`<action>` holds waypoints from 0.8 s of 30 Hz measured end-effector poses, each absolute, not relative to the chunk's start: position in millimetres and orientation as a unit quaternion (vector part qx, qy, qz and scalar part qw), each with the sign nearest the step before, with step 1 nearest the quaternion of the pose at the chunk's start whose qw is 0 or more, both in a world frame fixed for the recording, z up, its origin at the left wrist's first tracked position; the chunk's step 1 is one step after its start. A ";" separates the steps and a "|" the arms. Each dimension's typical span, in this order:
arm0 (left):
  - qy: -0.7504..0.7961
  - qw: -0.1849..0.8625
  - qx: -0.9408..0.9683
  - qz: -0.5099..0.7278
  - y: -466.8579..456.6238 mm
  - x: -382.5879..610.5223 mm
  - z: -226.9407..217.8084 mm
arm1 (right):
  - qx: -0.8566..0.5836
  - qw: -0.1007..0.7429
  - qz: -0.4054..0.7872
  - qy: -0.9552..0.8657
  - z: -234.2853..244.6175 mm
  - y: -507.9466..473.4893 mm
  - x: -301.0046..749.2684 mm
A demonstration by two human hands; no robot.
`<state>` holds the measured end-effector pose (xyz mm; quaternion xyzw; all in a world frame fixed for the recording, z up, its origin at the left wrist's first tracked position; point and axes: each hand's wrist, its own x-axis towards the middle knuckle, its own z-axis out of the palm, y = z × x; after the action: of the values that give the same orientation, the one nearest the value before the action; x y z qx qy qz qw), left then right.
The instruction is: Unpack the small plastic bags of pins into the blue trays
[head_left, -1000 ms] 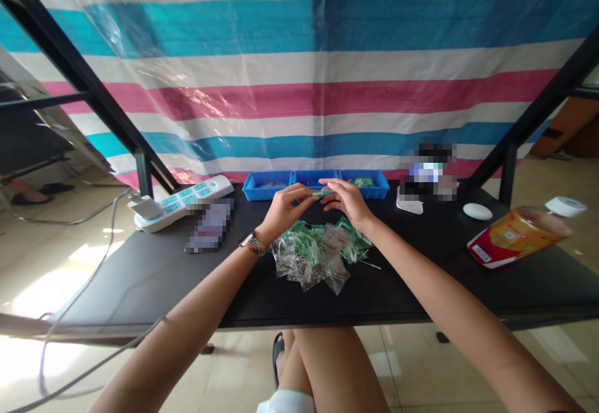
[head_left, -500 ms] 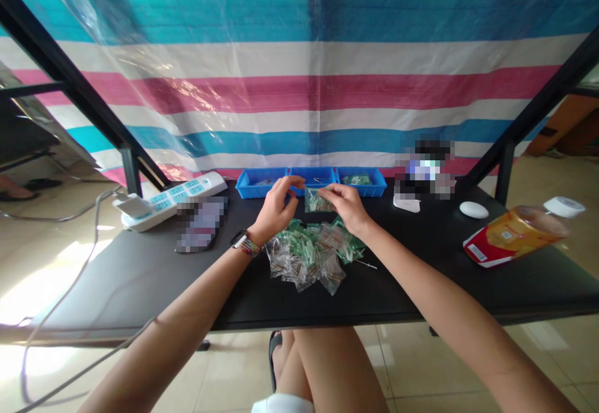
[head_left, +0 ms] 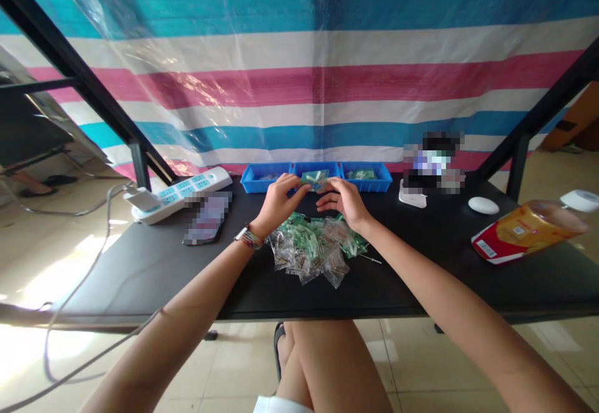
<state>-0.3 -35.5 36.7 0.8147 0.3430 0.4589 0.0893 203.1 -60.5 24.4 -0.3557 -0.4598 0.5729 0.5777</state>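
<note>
Pinching packet [head_left: 315,179] edges, clear of pile [head_left: 309,246]

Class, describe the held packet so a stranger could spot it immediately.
Below the striped sheet, a blue three-section tray stands on the black table. Before its middle section, the left hand and right hand hold a small green packet. It alone is held up; the heaped packets lie on the table.

The black tabletop [head_left: 145,269] carries a heap of small bags [head_left: 309,247], blue trays [head_left: 269,186] (three, side by side), a power strip [head_left: 183,193], a phone [head_left: 210,216] and a bottle [head_left: 528,229].
</note>
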 end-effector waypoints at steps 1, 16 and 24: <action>0.351 0.105 0.809 0.459 -35.1 -0.1 36.2 | -0.349 0.575 0.569 -0.473 25.4 -61.6 202.9; 0.282 0.175 0.892 0.307 -36.7 -2.0 35.9 | -0.523 0.661 0.186 -0.504 32.0 -13.3 284.6; 0.262 0.176 0.922 0.226 -35.1 1.8 25.3 | -0.724 0.385 -0.097 -0.564 30.2 -26.9 304.1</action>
<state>1.8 -35.1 25.3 0.9216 0.2618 0.2260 0.1760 304.1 -26.9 30.2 -0.7243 -0.5639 -0.0969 0.3847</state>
